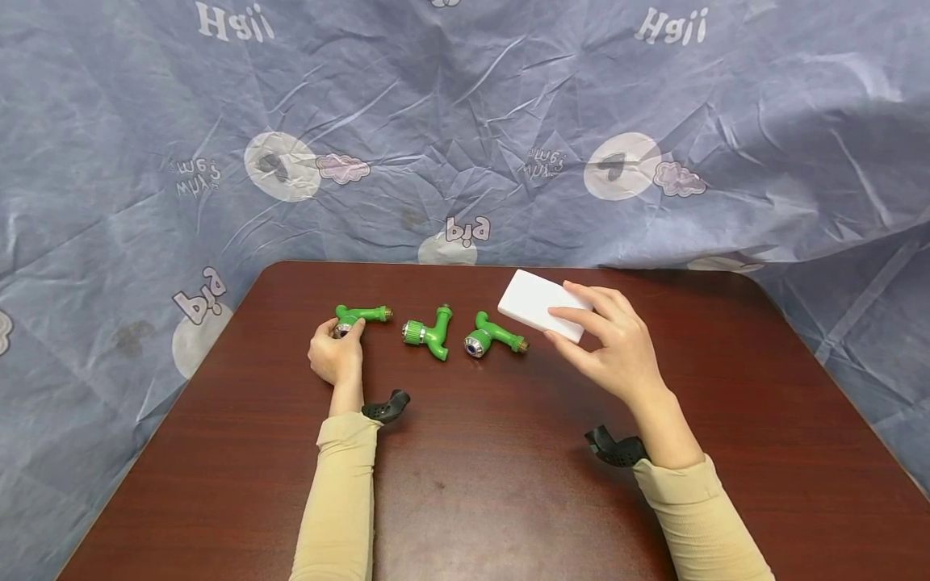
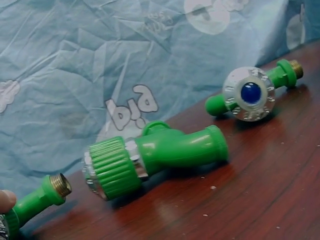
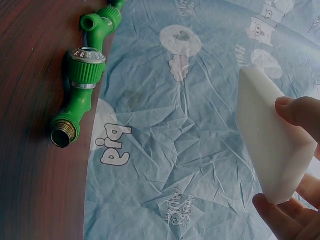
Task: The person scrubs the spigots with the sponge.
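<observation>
- The right hand [image 1: 617,347] pinches a white sponge block [image 1: 541,305] between thumb and fingers, lifted off the counter [image 1: 508,484] — its long axis runs far-left to near-right.
- The left hand [image 1: 336,355] curls its grip round the leftmost green tap [image 1: 358,316]; the middle tap [image 1: 430,331] and right tap [image 1: 494,335] lie free between the hands, the right one nearest the block.
- Backdrop cloth [image 1: 465,121] reads "big" — mirrored; no brand legible on the taps.

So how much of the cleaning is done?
Nothing looks wiped yet. The right hand holds the white sponge in the air; the left hand grips the left green tap. The middle tap and the right tap lie untouched.
</observation>
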